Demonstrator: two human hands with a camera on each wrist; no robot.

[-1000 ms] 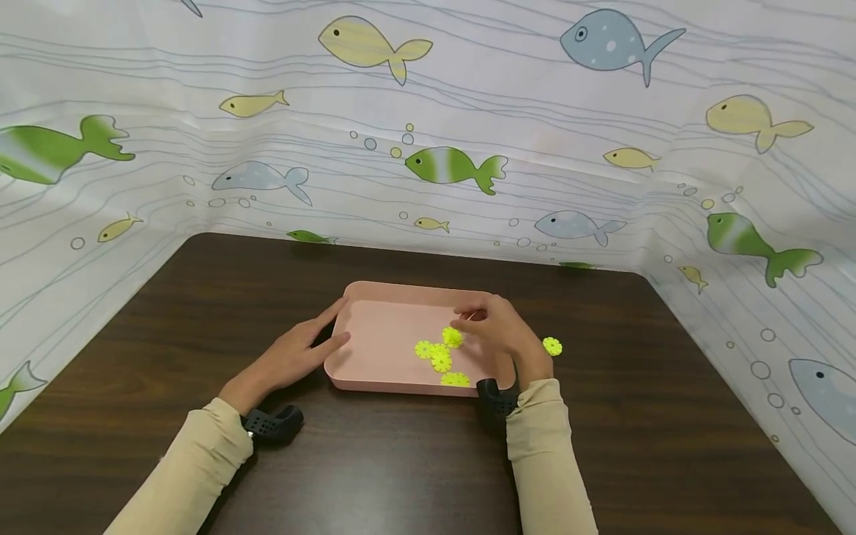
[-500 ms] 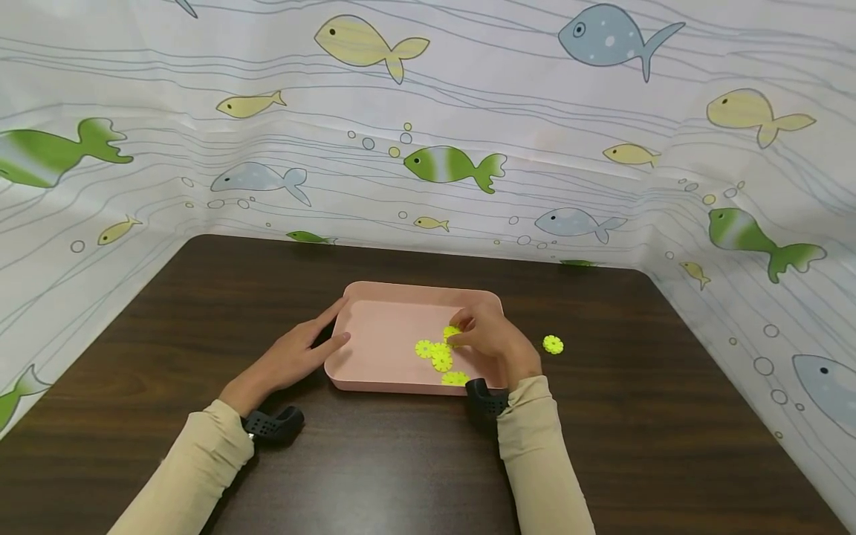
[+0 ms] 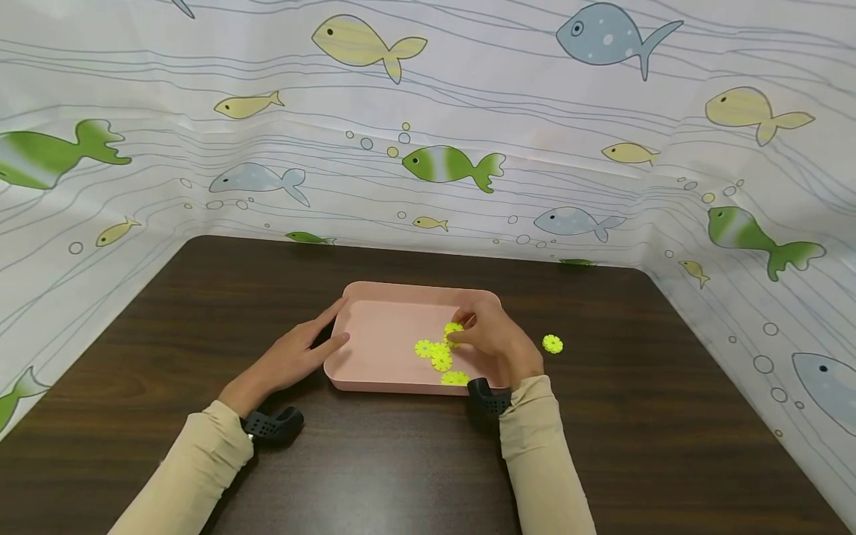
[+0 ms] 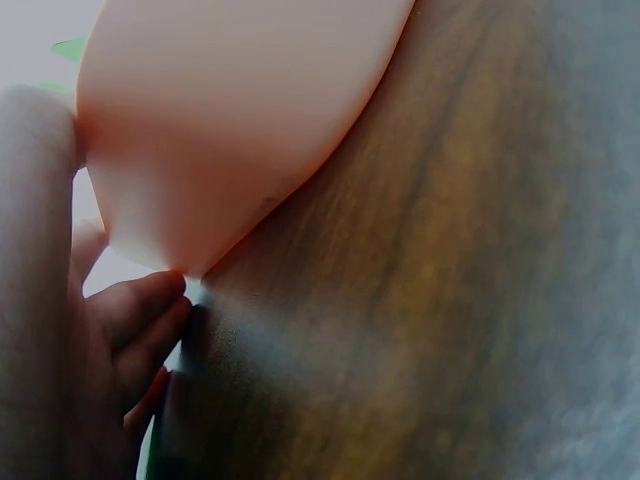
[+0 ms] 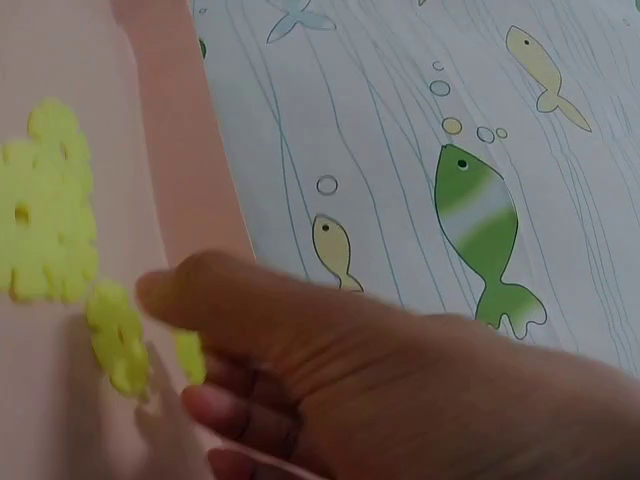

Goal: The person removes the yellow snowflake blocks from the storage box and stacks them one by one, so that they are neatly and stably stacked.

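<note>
Head view first: there's a pink tray (image 3: 381, 327) sitting on a dark wood table (image 3: 401, 461), with a fish-print sheet (image 3: 455, 104) behind it. The left hand (image 3: 294, 360) is at the tray's left end, fingers straight and relaxed, thumb over the rim, so it's just resting there. The right hand (image 3: 498, 338) is over the tray's right half, fingers curled, pinching a yellow disc (image 3: 453, 328) between thumb and fingertips. More notched yellow discs (image 3: 441, 361) lie to the left and nearer, a couple overlapping, plus some by the near wall. One loose disc (image 3: 552, 344) is on the table, right of the tray.

Left wrist cam: mostly the tray's outside wall, fingertips touching it down by the corner.

Right wrist cam: kinda blurry, but there's yellow between thumb and fingers, and another disc (image 5: 118, 340) just beside the thumb tip. The overlapping pile is off to the left.
</note>
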